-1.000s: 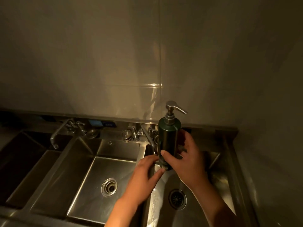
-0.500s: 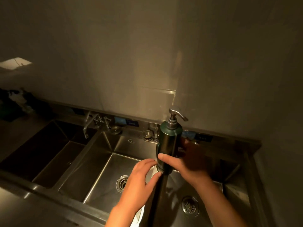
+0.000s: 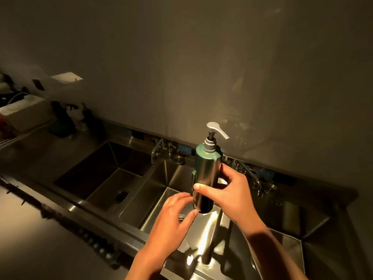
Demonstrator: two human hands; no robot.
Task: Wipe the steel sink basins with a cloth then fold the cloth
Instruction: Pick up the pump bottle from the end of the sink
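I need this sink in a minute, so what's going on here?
A person stands at the three-basin steel sink, gripping a dark green pump bottle upright in the right hand above the basins. The left hand is at the bottle's base with relaxed fingers; I cannot tell whether it touches the bottle. Neither hand holds anything to wipe with, so the wiping does not look to be under way.

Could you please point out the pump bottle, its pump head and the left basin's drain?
bottle (image 3: 205, 174): head view, middle of its body.
pump head (image 3: 214, 126): head view, top of the lever.
drain (image 3: 122, 194): head view, its dark opening.
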